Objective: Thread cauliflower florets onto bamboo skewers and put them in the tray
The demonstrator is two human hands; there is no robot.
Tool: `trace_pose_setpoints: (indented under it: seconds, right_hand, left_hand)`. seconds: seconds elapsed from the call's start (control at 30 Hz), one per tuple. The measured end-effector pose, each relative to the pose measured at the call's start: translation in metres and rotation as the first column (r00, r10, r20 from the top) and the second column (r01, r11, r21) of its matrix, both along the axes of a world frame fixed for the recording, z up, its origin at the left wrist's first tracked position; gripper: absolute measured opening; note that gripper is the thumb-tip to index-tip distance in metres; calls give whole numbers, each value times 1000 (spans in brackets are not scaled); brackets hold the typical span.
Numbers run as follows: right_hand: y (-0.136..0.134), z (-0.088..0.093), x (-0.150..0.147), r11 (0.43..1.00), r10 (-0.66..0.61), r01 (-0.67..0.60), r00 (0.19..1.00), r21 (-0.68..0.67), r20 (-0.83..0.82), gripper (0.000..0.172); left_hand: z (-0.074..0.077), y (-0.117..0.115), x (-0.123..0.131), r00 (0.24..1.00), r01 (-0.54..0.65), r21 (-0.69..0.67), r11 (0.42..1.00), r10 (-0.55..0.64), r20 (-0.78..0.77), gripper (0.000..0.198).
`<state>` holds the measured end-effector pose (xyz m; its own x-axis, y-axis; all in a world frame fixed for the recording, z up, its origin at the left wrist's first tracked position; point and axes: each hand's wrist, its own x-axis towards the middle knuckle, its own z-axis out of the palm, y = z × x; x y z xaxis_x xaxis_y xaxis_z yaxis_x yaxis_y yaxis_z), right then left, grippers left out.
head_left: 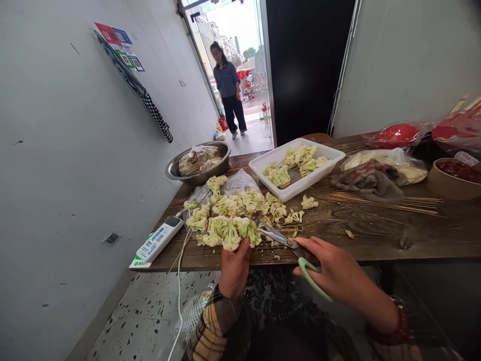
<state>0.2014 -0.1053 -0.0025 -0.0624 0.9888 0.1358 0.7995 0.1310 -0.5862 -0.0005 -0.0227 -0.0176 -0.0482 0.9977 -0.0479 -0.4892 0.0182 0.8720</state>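
Observation:
Held at the table's front edge is a large cauliflower piece (230,231), with my left hand (235,268) closed round its underside. My right hand (332,268) grips the green handles of a pair of scissors (280,237). The blades point left, their tips close beside the cauliflower piece; I cannot tell whether they touch it. Behind it, cut cauliflower florets (240,202) lie heaped on a clear plastic bag (240,181). Small crumbs and loose florets (309,202) are scattered to the right of the heap.
A white tray (259,173) holds florets on sticks. At the back left stands a metal bowl (171,173). A payment device (160,241) trails a white cable. Right are wooden skewers (398,203), a cloth (372,183) and a tub (454,180). A person (227,82) stands by the doorway.

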Motion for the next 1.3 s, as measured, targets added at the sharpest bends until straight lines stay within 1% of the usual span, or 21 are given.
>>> trace_pose_setpoints:
  seconds: [0.17, 0.3, 0.37, 0.47, 0.6, 0.7, 0.8, 0.87, 0.9, 0.97, 1.0, 1.03, 1.07, 1.1, 1.13, 1.17, 1.2, 1.23, 1.27, 1.3]
  right_hand:
    - [-2, 11, -3, 999, 0, 1, 1000, -48, 21, 52]
    - [3, 11, -3, 999, 0, 2, 999, -39, 36, 50]
    - [6, 8, -4, 1000, 20, -20, 1000, -14, -8, 48]
    - [8, 0, -7, 998, 64, -61, 993, 32, -99, 43]
    - [7, -8, -13, 990, 119, -101, 973, 95, -196, 33]
    - [6, -8, -11, 991, 114, -92, 959, 93, -258, 32]
    - [6, -8, -7, 996, 88, -79, 930, 40, -358, 33]
    - [6, -9, -6, 994, 54, -95, 863, -56, -502, 36]
    - [6, -10, -7, 984, 20, -122, 802, -130, -596, 38]
    - [7, -12, -11, 938, -80, -215, 629, -273, -773, 45]
    - [7, -13, -14, 914, -137, -258, 529, -313, -837, 48]
    - [8, -14, -15, 899, -184, -288, 435, -329, -882, 50]
    - [9, -15, -16, 896, -210, -302, 358, -326, -910, 52]
    - [10, -15, -15, 903, -223, -292, 306, -314, -926, 52]
    - [11, -15, -13, 912, -227, -272, 289, -307, -930, 53]
    - [11, -15, -10, 920, -227, -241, 313, -308, -922, 53]
    - [11, -15, -5, 930, -220, -199, 377, -310, -900, 53]
    - [11, -14, 0, 943, -205, -139, 472, -302, -857, 53]
    - [10, -14, 5, 960, -180, -69, 585, -270, -791, 52]
    - [9, -13, 10, 977, -151, -3, 699, -215, -699, 51]
  left_hand:
    - [-1, -1, 3, 998, -22, 11, 1000, 23, -54, 66]
    - [-4, -4, 5, 994, -46, -7, 999, 45, -100, 72]
    - [-4, -5, 7, 992, -32, -13, 999, 30, -121, 71]
    - [-3, -7, 10, 991, 9, 16, 1000, -7, -131, 62]
    - [1, -6, 12, 995, 58, 39, 998, -55, -85, 54]
    - [4, -6, 11, 996, 78, 6, 997, -78, -54, 54]
    - [6, -5, 12, 993, 99, -24, 995, -101, -63, 51]
    - [7, -3, 14, 992, 98, -21, 995, -99, -76, 49]
    - [7, -2, 16, 992, 95, -14, 995, -96, -85, 48]
    - [7, 0, 19, 991, 89, 8, 996, -88, -97, 48]
    - [7, 1, 21, 991, 87, 21, 996, -85, -100, 49]
    - [7, 2, 22, 992, 83, 31, 996, -80, -103, 50]
    - [7, 3, 22, 992, 78, 36, 996, -74, -107, 51]
    - [7, 4, 23, 991, 75, 33, 997, -71, -112, 51]
    - [7, 5, 22, 991, 73, 23, 997, -70, -118, 52]
    - [8, 5, 21, 990, 72, 11, 997, -70, -122, 51]
    - [9, 6, 20, 990, 75, 0, 997, -74, -121, 50]
    - [9, 6, 20, 990, 79, -11, 997, -80, -115, 49]
    - [10, 6, 19, 991, 84, -19, 996, -85, -107, 48]
    - [11, 6, 19, 991, 88, -21, 996, -90, -97, 48]
